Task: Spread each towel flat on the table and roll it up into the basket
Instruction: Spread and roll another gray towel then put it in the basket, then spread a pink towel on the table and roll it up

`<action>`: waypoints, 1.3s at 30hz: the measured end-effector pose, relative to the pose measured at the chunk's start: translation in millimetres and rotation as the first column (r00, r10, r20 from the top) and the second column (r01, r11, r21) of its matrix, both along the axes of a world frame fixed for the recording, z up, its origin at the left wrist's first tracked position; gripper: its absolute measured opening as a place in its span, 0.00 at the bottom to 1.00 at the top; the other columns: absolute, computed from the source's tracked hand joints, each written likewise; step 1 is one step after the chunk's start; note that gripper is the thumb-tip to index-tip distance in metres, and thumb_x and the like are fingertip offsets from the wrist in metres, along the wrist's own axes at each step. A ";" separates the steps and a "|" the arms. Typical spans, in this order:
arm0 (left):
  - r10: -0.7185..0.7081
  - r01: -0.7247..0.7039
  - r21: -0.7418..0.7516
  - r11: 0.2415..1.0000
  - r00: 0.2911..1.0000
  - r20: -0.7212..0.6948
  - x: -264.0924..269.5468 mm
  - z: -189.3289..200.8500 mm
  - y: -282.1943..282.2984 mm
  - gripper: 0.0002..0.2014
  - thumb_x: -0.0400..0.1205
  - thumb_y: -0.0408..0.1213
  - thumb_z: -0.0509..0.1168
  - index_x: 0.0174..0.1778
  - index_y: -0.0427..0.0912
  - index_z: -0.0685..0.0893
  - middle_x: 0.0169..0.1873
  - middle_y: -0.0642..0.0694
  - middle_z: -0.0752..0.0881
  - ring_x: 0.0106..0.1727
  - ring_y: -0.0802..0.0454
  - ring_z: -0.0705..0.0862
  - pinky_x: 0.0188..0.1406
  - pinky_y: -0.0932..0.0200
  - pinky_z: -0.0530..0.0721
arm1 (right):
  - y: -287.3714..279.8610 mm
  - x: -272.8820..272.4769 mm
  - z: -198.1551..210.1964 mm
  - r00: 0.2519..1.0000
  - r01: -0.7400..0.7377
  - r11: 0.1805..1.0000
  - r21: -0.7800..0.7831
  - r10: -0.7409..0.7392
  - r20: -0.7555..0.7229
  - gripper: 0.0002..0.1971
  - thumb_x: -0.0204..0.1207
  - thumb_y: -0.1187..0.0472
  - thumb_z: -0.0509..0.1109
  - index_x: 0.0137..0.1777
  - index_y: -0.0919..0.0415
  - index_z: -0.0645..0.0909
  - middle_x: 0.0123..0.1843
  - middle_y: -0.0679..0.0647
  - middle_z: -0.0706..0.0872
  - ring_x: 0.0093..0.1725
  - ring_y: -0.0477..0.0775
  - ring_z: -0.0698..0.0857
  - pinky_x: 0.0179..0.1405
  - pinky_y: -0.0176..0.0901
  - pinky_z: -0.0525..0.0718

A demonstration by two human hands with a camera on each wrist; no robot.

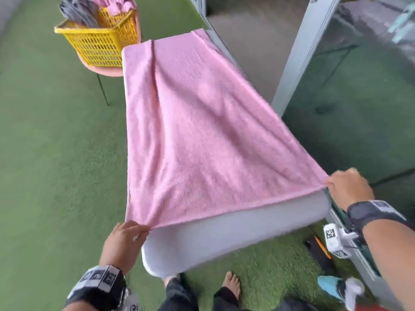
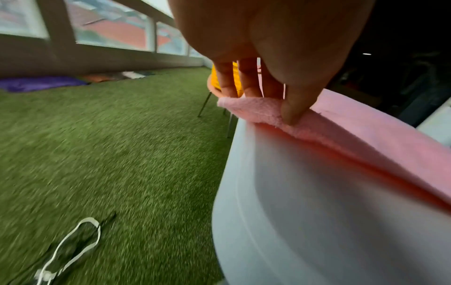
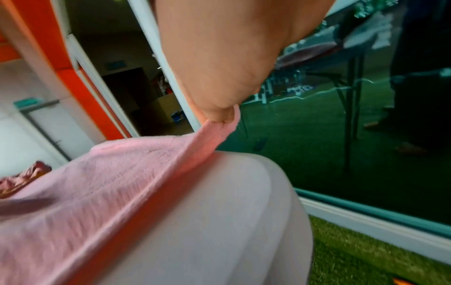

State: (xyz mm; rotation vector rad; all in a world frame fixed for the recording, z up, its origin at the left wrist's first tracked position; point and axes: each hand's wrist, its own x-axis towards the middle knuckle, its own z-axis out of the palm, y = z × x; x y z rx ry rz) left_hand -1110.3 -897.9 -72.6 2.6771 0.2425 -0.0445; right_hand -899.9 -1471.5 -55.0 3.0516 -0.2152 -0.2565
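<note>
Over the long white surface (image 1: pixel 197 239) a pink towel (image 1: pixel 197 122) lies spread lengthwise, covering nearly all of it, with one long crease running down its left part and a bare strip of the surface showing at the near end. The left hand (image 1: pixel 122 240) pinches the towel's near left corner, thumb on top of the cloth and the fingers (image 2: pixel 249 81) curled under it, as the left wrist view shows close up. The right hand (image 1: pixel 347 187) pinches the near right corner between thumb and fingers; in the right wrist view that corner (image 3: pixel 223 123) is lifted a little off the surface and pulled taut. The near hem hangs slightly raised between the two hands. At the far left end, just beside the surface, a yellow basket (image 1: pixel 98 43) sits on a pink chair (image 1: pixel 105 71), holding a grey towel (image 1: pixel 77 13) and another pink one (image 1: pixel 116 4), both loosely bunched and sticking out above the rim. Green artificial grass (image 1: pixel 56 153) covers the floor, and the person's bare foot (image 1: pixel 231 286) stands on it below the near end.
</note>
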 end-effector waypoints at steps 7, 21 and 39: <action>0.089 -0.089 -0.017 0.996 0.996 -0.020 -32.8 -12.8 -27.1 0.10 0.75 0.36 0.78 0.46 0.57 0.94 0.38 0.65 0.81 0.42 0.55 0.81 0.33 0.58 0.75 | -17.2 -4.9 -12.1 0.999 -0.004 1.000 0.016 0.004 -0.038 0.11 0.77 0.59 0.67 0.48 0.48 0.92 0.40 0.60 0.75 0.30 0.62 0.79 0.40 0.50 0.85; 0.120 -0.120 0.007 0.993 0.985 -0.126 -46.7 -4.8 -42.2 0.10 0.74 0.41 0.79 0.33 0.56 0.84 0.44 0.62 0.81 0.46 0.62 0.77 0.42 0.64 0.72 | -27.3 -32.8 -22.4 0.999 0.040 0.992 0.121 -0.036 -0.033 0.12 0.77 0.56 0.65 0.47 0.38 0.89 0.49 0.58 0.81 0.37 0.63 0.83 0.50 0.52 0.87; 0.311 -0.382 -0.141 0.913 0.877 -0.366 -51.0 -8.8 63.3 0.06 0.85 0.46 0.67 0.44 0.52 0.85 0.36 0.56 0.88 0.33 0.63 0.84 0.28 0.71 0.77 | 100.0 -52.8 -1.0 0.993 0.021 0.948 0.318 -0.057 0.105 0.13 0.76 0.64 0.70 0.60 0.61 0.87 0.63 0.67 0.84 0.61 0.72 0.79 0.58 0.62 0.81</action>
